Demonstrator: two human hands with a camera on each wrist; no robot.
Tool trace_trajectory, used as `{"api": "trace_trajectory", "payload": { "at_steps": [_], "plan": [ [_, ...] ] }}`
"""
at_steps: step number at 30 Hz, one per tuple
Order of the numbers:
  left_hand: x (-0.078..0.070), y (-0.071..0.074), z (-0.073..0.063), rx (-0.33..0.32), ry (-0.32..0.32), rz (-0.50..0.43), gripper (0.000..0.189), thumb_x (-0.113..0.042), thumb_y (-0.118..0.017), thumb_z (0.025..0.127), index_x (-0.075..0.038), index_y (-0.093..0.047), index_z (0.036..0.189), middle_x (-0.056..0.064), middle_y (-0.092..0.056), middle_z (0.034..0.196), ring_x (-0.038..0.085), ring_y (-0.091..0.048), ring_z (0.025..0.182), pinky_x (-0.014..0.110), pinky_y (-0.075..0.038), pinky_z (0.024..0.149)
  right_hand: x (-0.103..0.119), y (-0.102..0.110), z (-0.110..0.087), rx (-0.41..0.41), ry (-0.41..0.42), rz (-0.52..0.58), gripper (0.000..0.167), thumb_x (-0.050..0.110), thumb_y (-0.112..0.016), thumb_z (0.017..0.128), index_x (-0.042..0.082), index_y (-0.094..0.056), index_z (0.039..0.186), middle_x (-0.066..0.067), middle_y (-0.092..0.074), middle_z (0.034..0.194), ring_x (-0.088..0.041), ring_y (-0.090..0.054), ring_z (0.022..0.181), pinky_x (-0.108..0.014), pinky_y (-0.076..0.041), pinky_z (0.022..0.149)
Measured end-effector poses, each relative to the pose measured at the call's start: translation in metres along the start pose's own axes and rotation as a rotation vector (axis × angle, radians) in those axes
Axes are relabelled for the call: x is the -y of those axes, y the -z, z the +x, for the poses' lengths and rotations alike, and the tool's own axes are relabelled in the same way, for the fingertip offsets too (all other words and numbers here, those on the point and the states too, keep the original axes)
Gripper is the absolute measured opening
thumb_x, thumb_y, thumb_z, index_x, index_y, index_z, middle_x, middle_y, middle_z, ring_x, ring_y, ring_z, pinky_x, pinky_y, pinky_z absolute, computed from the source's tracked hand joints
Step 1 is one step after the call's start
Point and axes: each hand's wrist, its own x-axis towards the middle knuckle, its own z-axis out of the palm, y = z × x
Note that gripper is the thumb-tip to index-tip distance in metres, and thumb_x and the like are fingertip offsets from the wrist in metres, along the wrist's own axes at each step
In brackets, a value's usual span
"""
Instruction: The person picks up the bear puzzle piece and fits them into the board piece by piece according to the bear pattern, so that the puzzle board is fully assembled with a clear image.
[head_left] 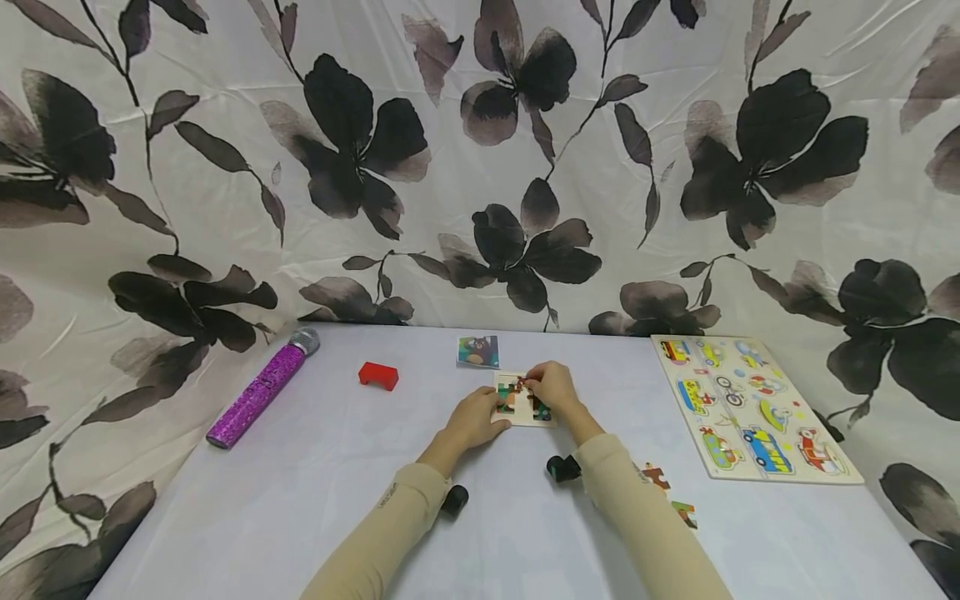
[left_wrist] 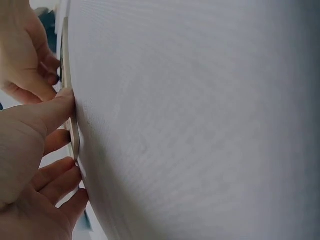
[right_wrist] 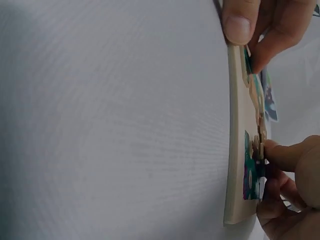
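Observation:
A small wooden puzzle board lies on the table, partly filled with colourful jigsaw pieces. My left hand grips its left side, with the thumb against the front edge and fingers along the side. At the board's upper right, my right hand pinches a puzzle piece, mostly covered by the fingertips. Bare wood shows between the fitted pieces. Just behind the board is a small picture card with a dark animal on it.
Loose puzzle pieces lie beside my right forearm. A larger vehicle puzzle board is at the right. On the left are a red block and a glittery purple microphone. A floral cloth hangs behind the table.

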Motion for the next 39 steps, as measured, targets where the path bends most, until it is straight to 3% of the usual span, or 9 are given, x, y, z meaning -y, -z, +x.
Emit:
{"api": "trace_trajectory", "payload": {
  "at_steps": [9, 16, 26, 34, 39],
  "plan": [
    [-0.0006, -0.0011, 0.0013, 0.001, 0.003, -0.005, 0.041, -0.028, -0.071, 0.084, 0.000, -0.064, 0.113, 0.020, -0.054, 0.128, 0.034, -0.051, 0.119, 0.043, -0.042, 0.101, 0.0020, 0.0080, -0.0036, 0.086, 0.087, -0.099, 0.019, 0.009, -0.068, 0.086, -0.004, -0.071, 0.100, -0.014, -0.066, 0.095, -0.026, -0.062, 0.088, -0.038, -0.054, 0.077],
    [-0.0018, -0.0008, 0.0013, 0.002, 0.005, -0.020, 0.042, -0.028, -0.071, 0.085, 0.001, -0.063, 0.114, 0.021, -0.053, 0.129, 0.034, -0.050, 0.121, 0.043, -0.041, 0.102, -0.0009, 0.0095, -0.0010, 0.038, -0.036, -0.025, 0.014, 0.012, -0.073, 0.082, 0.001, -0.075, 0.091, -0.012, -0.071, 0.092, -0.026, -0.065, 0.087, -0.037, -0.055, 0.077],
    [0.0024, -0.0035, 0.0032, 0.005, 0.014, -0.003, 0.043, -0.029, -0.070, 0.085, -0.001, -0.063, 0.115, 0.020, -0.053, 0.130, 0.033, -0.050, 0.121, 0.042, -0.041, 0.103, -0.0006, 0.0043, -0.0079, 0.016, 0.076, -0.071, 0.013, 0.009, -0.070, 0.084, -0.001, -0.073, 0.093, -0.012, -0.063, 0.095, -0.028, -0.060, 0.090, -0.041, -0.052, 0.080],
    [0.0011, -0.0021, 0.0040, 0.013, 0.007, 0.009, 0.042, -0.029, -0.070, 0.085, 0.000, -0.062, 0.115, 0.020, -0.054, 0.129, 0.033, -0.051, 0.121, 0.042, -0.041, 0.102, 0.0006, 0.0029, -0.0031, 0.012, 0.012, -0.016, 0.012, 0.006, -0.069, 0.083, 0.001, -0.074, 0.092, -0.012, -0.070, 0.092, -0.021, -0.062, 0.081, -0.036, -0.053, 0.073],
    [0.0008, -0.0016, 0.0033, 0.006, 0.001, 0.016, 0.042, -0.029, -0.071, 0.084, 0.000, -0.063, 0.114, 0.019, -0.055, 0.128, 0.033, -0.051, 0.120, 0.043, -0.042, 0.101, 0.0038, 0.0055, -0.0018, 0.062, -0.002, -0.068, 0.014, 0.008, -0.068, 0.083, 0.000, -0.074, 0.093, -0.014, -0.068, 0.097, -0.023, -0.061, 0.085, -0.036, -0.053, 0.075]
  ]
}}
